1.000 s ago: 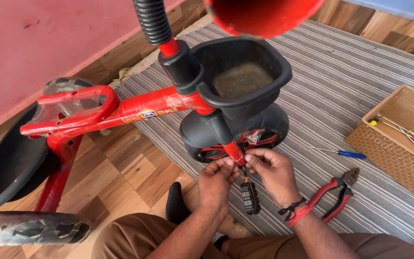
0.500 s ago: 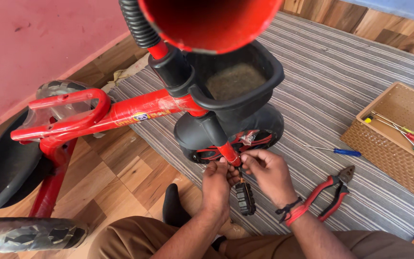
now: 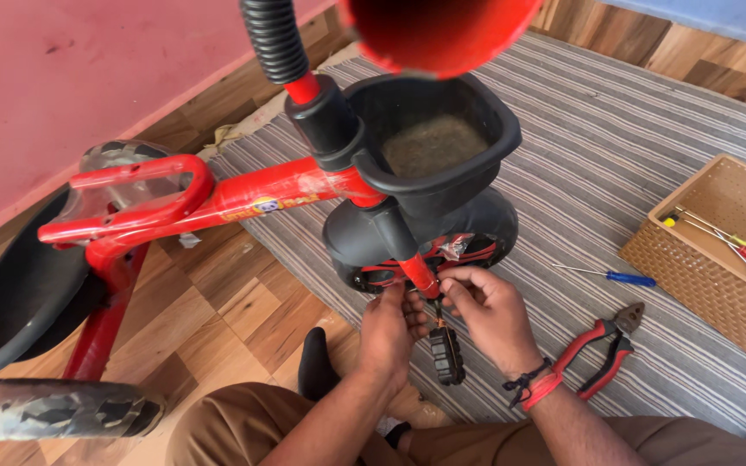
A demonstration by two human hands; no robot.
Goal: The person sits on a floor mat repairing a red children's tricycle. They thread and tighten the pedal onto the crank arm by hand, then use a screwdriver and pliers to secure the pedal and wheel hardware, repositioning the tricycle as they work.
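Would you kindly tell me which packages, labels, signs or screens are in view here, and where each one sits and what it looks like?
Sticker: on the tricycle's red frame tube, behind the black front basket; a small strip in yellow, blue and white, its print too small to make out.
No packages, signs or screens in view.

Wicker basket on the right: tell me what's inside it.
The wicker basket holds a few screwdrivers with yellow, red and green handles, lying along its floor. The frame edge cuts off the basket's right part, so anything there cannot be seen.
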